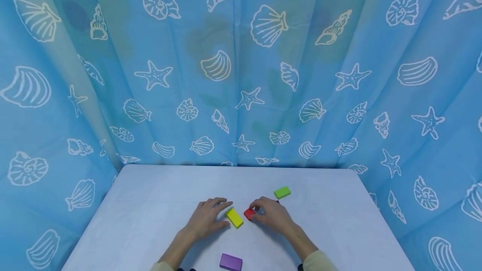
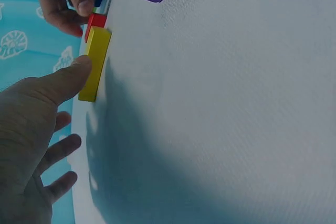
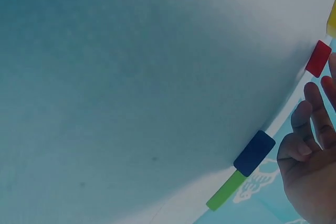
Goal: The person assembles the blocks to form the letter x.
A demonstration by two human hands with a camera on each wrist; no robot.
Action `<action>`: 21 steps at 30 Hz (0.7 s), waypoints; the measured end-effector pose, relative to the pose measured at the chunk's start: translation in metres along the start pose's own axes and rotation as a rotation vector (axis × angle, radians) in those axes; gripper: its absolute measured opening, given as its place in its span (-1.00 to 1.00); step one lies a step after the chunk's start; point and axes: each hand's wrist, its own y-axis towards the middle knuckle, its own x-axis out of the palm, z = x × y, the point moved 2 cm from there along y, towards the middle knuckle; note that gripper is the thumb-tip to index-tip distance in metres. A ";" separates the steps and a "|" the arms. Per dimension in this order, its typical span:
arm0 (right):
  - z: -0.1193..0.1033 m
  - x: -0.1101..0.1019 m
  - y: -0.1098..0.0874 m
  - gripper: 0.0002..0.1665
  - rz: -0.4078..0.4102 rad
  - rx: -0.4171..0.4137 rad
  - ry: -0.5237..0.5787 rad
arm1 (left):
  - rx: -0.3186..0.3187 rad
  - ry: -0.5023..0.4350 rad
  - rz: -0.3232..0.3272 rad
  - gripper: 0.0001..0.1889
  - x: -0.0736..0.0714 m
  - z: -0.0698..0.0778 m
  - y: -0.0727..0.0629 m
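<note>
Red block (image 1: 248,214) pinched by right hand (image 1: 275,215) | left hand (image 1: 205,218) spread beside yellow block (image 1: 235,218) | green block (image 1: 282,192) seen farther out

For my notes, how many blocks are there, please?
5: yellow block beside the left hand; red block at the right hand; blue block behind it; green block farthest; purple block nearest.

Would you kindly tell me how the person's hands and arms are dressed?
The left hand and right hand are bare, without gloves. Light beige sleeves show at the head view's lower edge; small dark pieces beside them are too cropped to identify.
</note>
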 end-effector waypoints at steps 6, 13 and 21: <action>-0.002 0.002 0.001 -0.65 0.003 -0.003 -0.027 | 0.010 -0.001 -0.010 -0.36 0.002 0.003 0.002; -0.003 0.000 0.002 -0.71 -0.032 0.019 0.018 | 0.010 -0.016 -0.030 -0.40 0.004 0.008 0.004; -0.001 0.000 0.008 -0.77 -0.110 0.067 0.141 | 0.019 0.030 -0.032 -0.43 0.008 0.010 0.007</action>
